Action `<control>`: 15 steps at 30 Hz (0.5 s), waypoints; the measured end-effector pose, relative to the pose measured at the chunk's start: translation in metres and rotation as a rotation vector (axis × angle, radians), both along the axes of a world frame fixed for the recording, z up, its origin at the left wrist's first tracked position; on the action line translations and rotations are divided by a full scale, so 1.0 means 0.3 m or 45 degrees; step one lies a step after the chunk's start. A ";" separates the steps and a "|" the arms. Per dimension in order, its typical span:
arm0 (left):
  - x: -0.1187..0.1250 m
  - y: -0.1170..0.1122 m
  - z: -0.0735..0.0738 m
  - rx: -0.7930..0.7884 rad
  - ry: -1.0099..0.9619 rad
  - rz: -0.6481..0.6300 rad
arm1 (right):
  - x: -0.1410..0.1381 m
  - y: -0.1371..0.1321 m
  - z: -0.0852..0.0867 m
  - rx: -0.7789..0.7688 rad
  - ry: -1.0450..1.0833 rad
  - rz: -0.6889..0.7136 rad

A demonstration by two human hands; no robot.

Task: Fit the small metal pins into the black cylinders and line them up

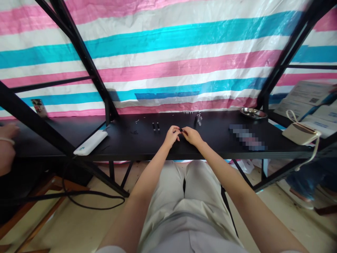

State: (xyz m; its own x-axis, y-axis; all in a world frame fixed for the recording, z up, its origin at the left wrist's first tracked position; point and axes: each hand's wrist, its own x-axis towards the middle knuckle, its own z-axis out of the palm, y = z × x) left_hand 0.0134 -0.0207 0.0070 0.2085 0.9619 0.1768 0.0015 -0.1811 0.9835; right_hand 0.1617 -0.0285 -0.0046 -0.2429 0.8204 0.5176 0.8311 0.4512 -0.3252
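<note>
Frame centre: our left hand [171,136], right hand [192,136] pinch small black piece [181,130]; likely light, stiff; best held by ends.

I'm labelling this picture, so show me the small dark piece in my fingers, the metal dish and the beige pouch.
Small dark piece [181,130], head view: visible middle.
Metal dish [252,112], head view: bare inside.
Beige pouch [298,134], head view: front side.

I log the striped sheet [168,38] bright, glare toward its right, wide-angle stretch at the edges, a co-worker [4,154] blurred far left, one patch [247,137] pixelated.
</note>
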 end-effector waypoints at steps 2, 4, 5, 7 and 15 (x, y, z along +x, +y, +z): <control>0.000 -0.003 0.003 0.003 -0.007 0.013 | 0.012 0.006 0.007 -0.034 0.070 -0.224; -0.001 -0.004 0.003 0.017 0.016 0.015 | 0.037 0.020 0.016 -0.108 0.164 -0.500; -0.002 -0.004 0.003 0.022 0.031 0.014 | 0.053 0.030 0.021 -0.159 0.205 -0.614; -0.003 -0.003 0.001 0.031 0.062 0.013 | 0.087 0.053 0.029 -0.265 0.273 -0.752; -0.005 0.000 0.000 0.030 0.108 0.005 | 0.143 0.108 0.050 -0.390 0.305 -0.793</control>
